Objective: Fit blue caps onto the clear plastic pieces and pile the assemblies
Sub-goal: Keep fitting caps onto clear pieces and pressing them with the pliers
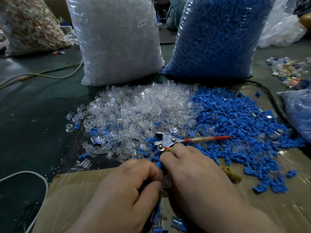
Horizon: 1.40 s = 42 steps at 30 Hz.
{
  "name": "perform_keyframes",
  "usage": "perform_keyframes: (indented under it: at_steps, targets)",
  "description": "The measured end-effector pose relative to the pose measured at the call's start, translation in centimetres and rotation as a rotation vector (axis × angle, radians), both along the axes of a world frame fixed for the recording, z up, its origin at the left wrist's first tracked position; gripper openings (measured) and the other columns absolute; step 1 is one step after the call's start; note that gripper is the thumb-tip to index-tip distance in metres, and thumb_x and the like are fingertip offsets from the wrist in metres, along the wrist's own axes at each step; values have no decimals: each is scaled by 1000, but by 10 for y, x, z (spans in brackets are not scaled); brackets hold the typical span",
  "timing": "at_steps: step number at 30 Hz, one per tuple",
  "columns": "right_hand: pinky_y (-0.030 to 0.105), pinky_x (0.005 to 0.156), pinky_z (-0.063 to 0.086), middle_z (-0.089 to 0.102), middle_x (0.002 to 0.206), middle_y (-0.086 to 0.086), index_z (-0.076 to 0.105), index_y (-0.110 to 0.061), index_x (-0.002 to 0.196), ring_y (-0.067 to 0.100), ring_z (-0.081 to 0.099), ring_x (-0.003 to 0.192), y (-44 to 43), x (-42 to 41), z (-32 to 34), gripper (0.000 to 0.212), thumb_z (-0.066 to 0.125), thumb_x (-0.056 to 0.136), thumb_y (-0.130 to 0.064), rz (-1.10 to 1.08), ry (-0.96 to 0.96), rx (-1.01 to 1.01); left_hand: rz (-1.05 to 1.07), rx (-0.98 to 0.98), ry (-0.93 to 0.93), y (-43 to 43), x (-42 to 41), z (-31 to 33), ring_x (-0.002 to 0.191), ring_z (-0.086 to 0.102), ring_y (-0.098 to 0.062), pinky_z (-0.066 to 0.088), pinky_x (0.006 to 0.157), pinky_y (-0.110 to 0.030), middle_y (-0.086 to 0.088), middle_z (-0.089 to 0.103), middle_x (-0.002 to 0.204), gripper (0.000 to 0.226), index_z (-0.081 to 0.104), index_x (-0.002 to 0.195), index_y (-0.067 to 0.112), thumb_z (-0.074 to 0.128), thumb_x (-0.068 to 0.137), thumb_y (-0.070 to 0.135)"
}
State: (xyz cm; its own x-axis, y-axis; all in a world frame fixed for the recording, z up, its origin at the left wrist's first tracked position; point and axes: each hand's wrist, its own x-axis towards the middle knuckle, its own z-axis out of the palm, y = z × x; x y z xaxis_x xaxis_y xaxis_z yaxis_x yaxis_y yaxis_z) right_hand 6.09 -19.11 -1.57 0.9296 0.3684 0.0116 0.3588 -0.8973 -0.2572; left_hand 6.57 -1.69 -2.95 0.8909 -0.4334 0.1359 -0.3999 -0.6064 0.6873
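Lower centre, our left hand (pixel 124 190) pinches a clear piece (pixel 166 181), our right hand (pixel 193 174) a cap (pixel 159 165); few assemblies (pixel 176 222) lie below, the clear heap (pixel 143 106) and blue heap (pixel 244 128) look barely touched.

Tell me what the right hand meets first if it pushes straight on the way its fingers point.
Likely the metal tool, lying just beyond the right hand; depth is unclear.
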Motion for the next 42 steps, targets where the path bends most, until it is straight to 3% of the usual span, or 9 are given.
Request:
perform_keyframes:
  at_steps: [8, 11, 17, 20, 26, 29, 34, 38, 42]
  targets:
    - [30, 64, 39, 41, 93, -7, 55, -25, 104, 14, 38, 76, -3, 0, -3, 11, 49, 95, -27, -54, -151, 69, 122, -170, 137, -3, -3, -7, 90, 68, -3, 54, 73, -34, 28, 71, 103, 9, 60, 88, 37, 53, 87, 43]
    - [36, 66, 47, 53, 90, -7, 62, -22, 97, 15, 51, 75, -8, -1, -5, 21, 43, 93, -30, -105, -220, 261, 263, -345, 187, -1, -2, -9, 80, 72, -1, 55, 69, -31, 21, 75, 94, 11, 69, 88, 37, 59, 94, 37]
    - [21, 75, 44, 63, 86, -14, 68, -25, 92, 4, 58, 87, -3, -6, -5, 11, 57, 89, -22, -96, -226, 658, 343, -425, 173, -3, -2, -11, 61, 68, -4, 52, 51, -18, 9, 74, 72, 7, 72, 84, 35, 69, 90, 32]
    - [24, 72, 47, 63, 87, -15, 66, -30, 93, 4, 59, 87, 0, -7, -7, 10, 57, 89, -27, -76, -185, 627, 318, -525, 250, -6, -3, -11, 57, 68, -4, 49, 51, -12, 2, 74, 68, 16, 72, 80, 30, 67, 89, 18]
    - [26, 76, 49, 64, 98, -19, 59, -34, 115, 1, 60, 91, 2, -8, -7, 29, 51, 88, -31, -57, -141, 565, 288, -677, 332, -7, -3, -9, 54, 66, -10, 50, 50, -17, -5, 71, 64, 3, 72, 79, 24, 74, 79, 25]
    - [32, 75, 52, 66, 98, -15, 62, -32, 109, 6, 62, 93, 2, -8, -5, 27, 49, 86, -28, -11, -124, 593, 274, -698, 344, -7, -3, -11, 55, 66, -13, 50, 51, -19, -5, 71, 65, 17, 72, 82, 25, 83, 73, 35]
    - [22, 71, 49, 63, 94, -20, 60, -37, 109, 2, 61, 89, 0, -10, -2, 28, 47, 86, -29, -17, -124, 626, 239, -726, 392, -6, -2, -13, 60, 68, -17, 55, 58, -26, -7, 73, 71, 18, 75, 90, 29, 76, 73, 32]
    - [15, 68, 44, 57, 83, -25, 59, -39, 112, -2, 57, 80, -1, -10, 0, 35, 43, 82, -32, -37, -86, 621, 238, -806, 455, -7, -3, -10, 56, 64, -16, 50, 49, -23, -8, 71, 69, 15, 76, 88, 26, 73, 74, 25]
    - [15, 73, 47, 63, 95, -25, 57, -41, 119, -3, 59, 90, 1, -11, 3, 40, 42, 82, -31, -36, -51, 596, 271, -815, 458, -8, -3, -8, 53, 62, -14, 48, 47, -22, -8, 70, 66, 24, 76, 85, 25, 86, 64, 28]
